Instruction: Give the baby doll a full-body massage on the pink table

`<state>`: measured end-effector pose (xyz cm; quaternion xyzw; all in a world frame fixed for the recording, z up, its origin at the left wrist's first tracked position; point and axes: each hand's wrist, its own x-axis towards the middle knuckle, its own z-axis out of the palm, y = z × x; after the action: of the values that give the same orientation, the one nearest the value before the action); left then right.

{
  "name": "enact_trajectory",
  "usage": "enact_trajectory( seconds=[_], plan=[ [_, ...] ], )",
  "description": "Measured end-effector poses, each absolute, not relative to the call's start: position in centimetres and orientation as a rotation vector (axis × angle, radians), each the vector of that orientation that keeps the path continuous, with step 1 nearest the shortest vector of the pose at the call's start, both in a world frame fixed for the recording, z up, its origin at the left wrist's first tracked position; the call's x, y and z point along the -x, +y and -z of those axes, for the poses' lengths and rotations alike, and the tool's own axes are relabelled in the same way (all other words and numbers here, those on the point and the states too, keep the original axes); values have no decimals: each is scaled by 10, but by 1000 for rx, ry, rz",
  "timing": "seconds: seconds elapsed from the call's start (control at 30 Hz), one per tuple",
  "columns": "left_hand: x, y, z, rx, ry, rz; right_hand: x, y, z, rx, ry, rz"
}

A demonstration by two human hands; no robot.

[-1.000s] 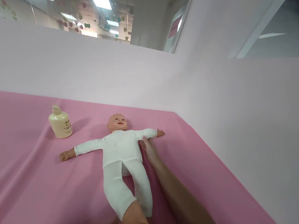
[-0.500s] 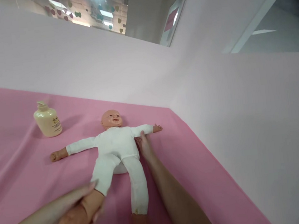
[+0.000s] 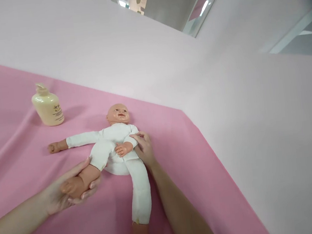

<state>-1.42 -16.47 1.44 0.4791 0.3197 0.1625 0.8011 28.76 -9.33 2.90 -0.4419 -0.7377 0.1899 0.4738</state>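
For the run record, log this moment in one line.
left hand: holds lower leg of white cloth-bodied baby doll; right hand: touches its bent arm; rounded cream pump bottle: upright on pink cloth

The doll (image 3: pixel 114 133)'s arm (image 3: pixel 129 139) beside the right hand (image 3: pixel 145 148), earlier stretched out sideways, now folds across its front, and that hand's fingers have come over the sleeve. The leg (image 3: pixel 101 155) in the left hand (image 3: pixel 57 194) has swung outward and up. Less of the window (image 3: pixel 173 6) shows above.
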Motion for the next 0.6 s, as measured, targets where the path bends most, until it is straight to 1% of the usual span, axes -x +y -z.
enact_trajectory(
  seconds=[0.13, 0.2, 0.4, 0.5, 0.6],
  plan=[
    [10, -174, -24, -1022, 660, -95, -289, -92, -24, 1054, -1574, -595],
    [10, -184, -33, -995, 555, -12, -289, -90, -21, 1031, -1385, -700],
    [9, -207, -56, -860, 310, 23, -293, -80, -15, 944, -864, -919],
    [10, -206, -55, -946, 327, 81, -296, -73, -14, 910, -689, -1052],
    [12, -205, -52, -1043, 447, 163, -295, -70, -12, 937, -567, -1154]
  ],
)
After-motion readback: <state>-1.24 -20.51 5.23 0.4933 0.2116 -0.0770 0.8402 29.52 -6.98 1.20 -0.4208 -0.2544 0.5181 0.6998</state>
